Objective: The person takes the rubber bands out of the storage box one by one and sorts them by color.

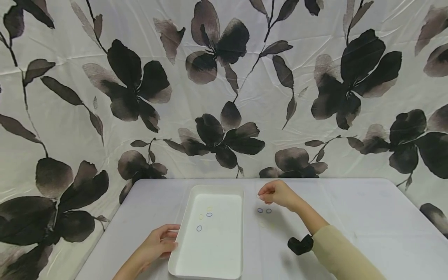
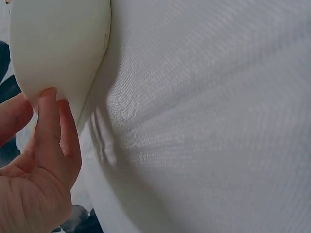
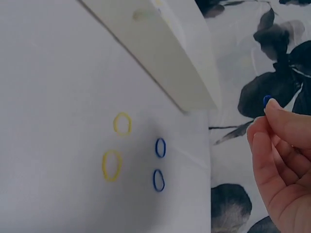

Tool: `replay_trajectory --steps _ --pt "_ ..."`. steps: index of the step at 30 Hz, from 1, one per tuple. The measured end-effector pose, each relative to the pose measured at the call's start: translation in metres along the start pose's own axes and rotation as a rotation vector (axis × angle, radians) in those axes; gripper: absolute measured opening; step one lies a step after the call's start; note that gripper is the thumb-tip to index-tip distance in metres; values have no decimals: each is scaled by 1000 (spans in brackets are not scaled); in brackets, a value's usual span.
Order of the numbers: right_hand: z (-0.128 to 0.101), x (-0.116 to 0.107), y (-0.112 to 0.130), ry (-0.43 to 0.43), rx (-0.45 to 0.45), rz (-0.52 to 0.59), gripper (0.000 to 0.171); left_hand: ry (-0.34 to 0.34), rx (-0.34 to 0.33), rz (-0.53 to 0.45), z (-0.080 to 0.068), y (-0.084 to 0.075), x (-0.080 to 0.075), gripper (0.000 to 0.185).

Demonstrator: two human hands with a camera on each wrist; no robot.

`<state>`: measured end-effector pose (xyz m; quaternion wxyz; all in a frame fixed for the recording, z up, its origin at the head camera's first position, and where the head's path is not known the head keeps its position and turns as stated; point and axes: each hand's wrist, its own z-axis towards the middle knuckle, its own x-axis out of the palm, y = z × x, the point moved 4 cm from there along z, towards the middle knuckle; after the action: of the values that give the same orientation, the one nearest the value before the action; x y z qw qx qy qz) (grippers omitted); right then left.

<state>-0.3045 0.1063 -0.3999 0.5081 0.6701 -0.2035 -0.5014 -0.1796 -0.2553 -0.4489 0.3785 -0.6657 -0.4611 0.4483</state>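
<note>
A shallow white tray (image 1: 210, 268) lies on the white table; inside are two thin blue rings (image 1: 199, 231) and two yellow rings (image 1: 201, 219). My left hand (image 1: 155, 245) grips the tray's left rim, thumb and fingers against its wall in the left wrist view. Above the table, right of the tray, my right hand (image 1: 280, 194) pinches a small blue ring (image 3: 267, 100) between thumb and forefinger, mostly hidden by the fingertips. Below that hand, two more blue rings (image 3: 156, 148) and two yellow rings (image 3: 114, 125) lie on the tabletop.
The white-covered table (image 1: 367, 217) runs back to a hanging cloth (image 1: 301, 147) with dark flowers. A black strap (image 1: 300, 245) sits around my right wrist, beside a light sleeve (image 1: 339, 249). The tray's raised wall (image 3: 155, 63) stands near the loose rings.
</note>
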Motion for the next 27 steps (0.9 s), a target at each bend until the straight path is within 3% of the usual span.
replay_trajectory --steps 12,27 --pt "-12 -15 -19 -33 32 -18 13 14 1 -12 1 2 0 57" --pt "-24 -14 -50 -81 122 -15 12 -15 -15 0 1 3 -1 57"
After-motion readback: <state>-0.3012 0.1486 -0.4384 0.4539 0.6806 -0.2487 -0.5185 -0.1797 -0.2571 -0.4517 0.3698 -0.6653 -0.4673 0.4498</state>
